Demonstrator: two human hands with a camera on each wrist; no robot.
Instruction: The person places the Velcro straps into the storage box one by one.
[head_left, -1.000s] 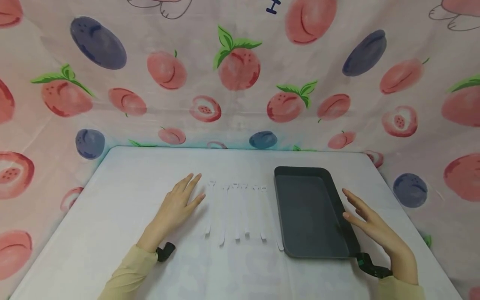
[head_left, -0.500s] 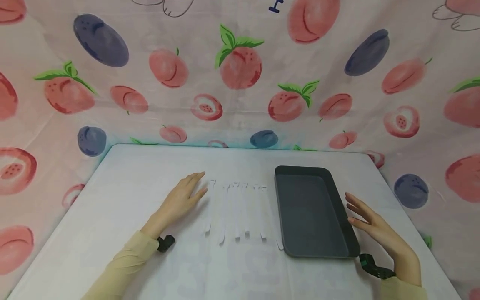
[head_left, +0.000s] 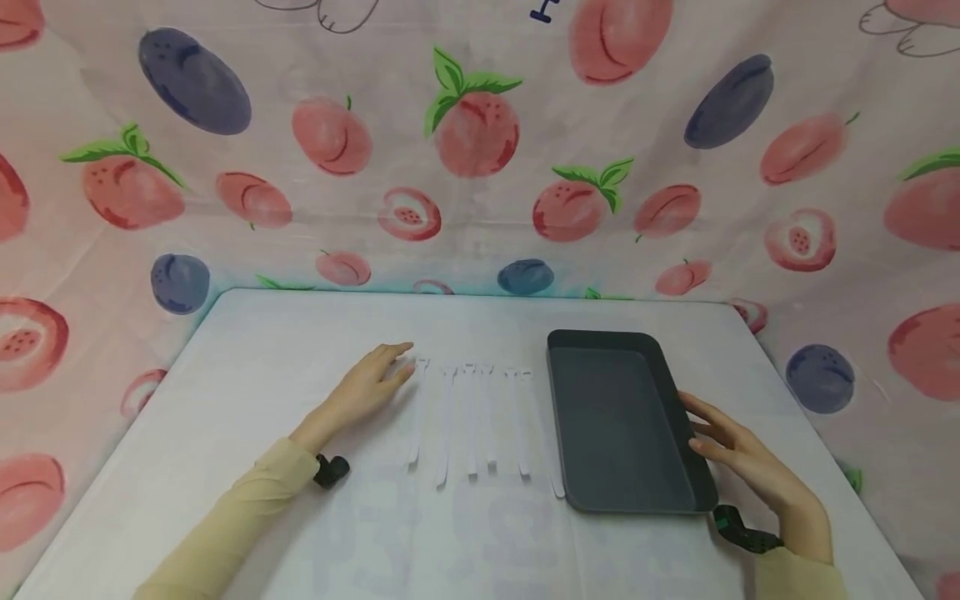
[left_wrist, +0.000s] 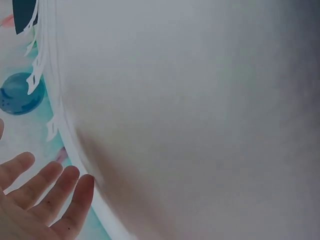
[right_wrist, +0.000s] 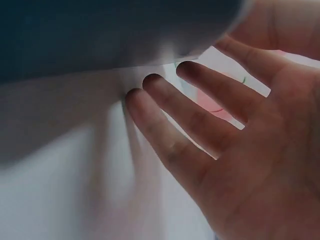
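Observation:
A dark grey rectangular baking tray [head_left: 622, 425] lies on the right half of the white table. My right hand [head_left: 757, 462] is at its right side, fingertips right at the rim and thumb over the edge. In the right wrist view, the straight fingers [right_wrist: 185, 125] reach under the tray's dark side [right_wrist: 115, 35]. Left of the tray, several slim white fork-like pieces [head_left: 471, 425] with flared, notched far ends lie in a row. My left hand [head_left: 363, 387] hovers by the far end of the leftmost piece, fingers extended, holding nothing.
The white-covered table [head_left: 285, 333] ends at a backdrop cloth [head_left: 465, 233] printed with peaches and plums. Each wrist carries a black camera, such as the left wrist camera [head_left: 332, 472]. The rightmost white piece [head_left: 557, 487] lies close against the tray's left edge.
My right hand has moved in to the tray's right rim. My left hand has shifted slightly right toward the leftmost white piece. The tray and white pieces have stayed put.

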